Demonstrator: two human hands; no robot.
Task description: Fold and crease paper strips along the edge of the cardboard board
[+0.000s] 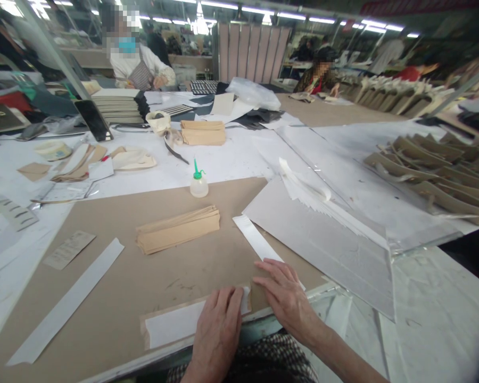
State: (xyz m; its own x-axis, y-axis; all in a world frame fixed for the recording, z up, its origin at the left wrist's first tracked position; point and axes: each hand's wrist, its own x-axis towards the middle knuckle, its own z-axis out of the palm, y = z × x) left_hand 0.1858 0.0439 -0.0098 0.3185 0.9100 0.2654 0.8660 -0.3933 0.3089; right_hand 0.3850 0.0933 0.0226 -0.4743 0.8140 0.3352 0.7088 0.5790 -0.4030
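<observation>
Left hand (220, 322) lies flat, grasping nothing, over a long white paper-like strip (175, 323) atop a slightly larger tan strip (143, 331), near the brown-topped table's (175, 274) edge, probably keeping both aligned. Right hand (285, 298), fingers loosely spread, grips nothing.

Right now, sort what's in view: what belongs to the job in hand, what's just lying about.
Seemingly in the job:
white strip under the left hand
tan piece beneath it
second white strip, by the right hand
stacked tan strips

Probably just lying about:
phone
clear plastic bundle
curved dark strip
</observation>
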